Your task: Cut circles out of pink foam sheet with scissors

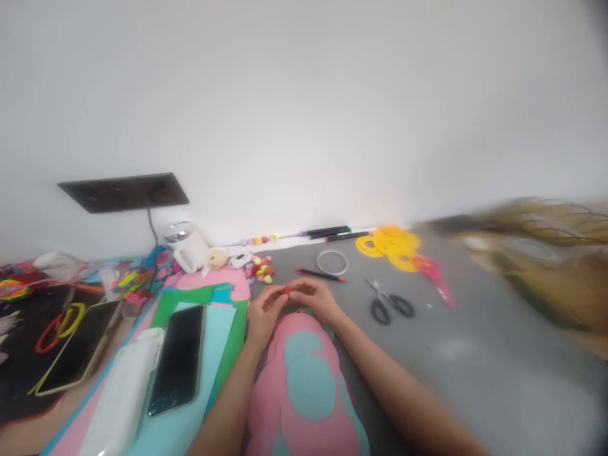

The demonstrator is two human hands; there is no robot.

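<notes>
My left hand [265, 311] and my right hand [316, 297] meet at the middle of the grey tabletop, fingertips pinched together. Between them is a small red piece [287, 291], too small and blurred to name. Both hands appear closed on it. Just below my hands lies a stack of pink and light-blue rounded cut-outs [311, 386], with my forearms on either side. A pen with red ends [323, 275] lies just beyond my fingers, and a thin silver wire ring [332, 261] sits behind it. A cluster of colourful beads [261, 269] is left of the pen.
Black-handled scissors [387, 300] lie to the right, near yellow cut-out rings [390, 246] and a pink tool [434, 277]. Dark pens [329, 232] line the wall. At left, a phone [177, 361] and a white box [123, 396] rest on coloured sheets [221, 345], beside another phone [80, 347].
</notes>
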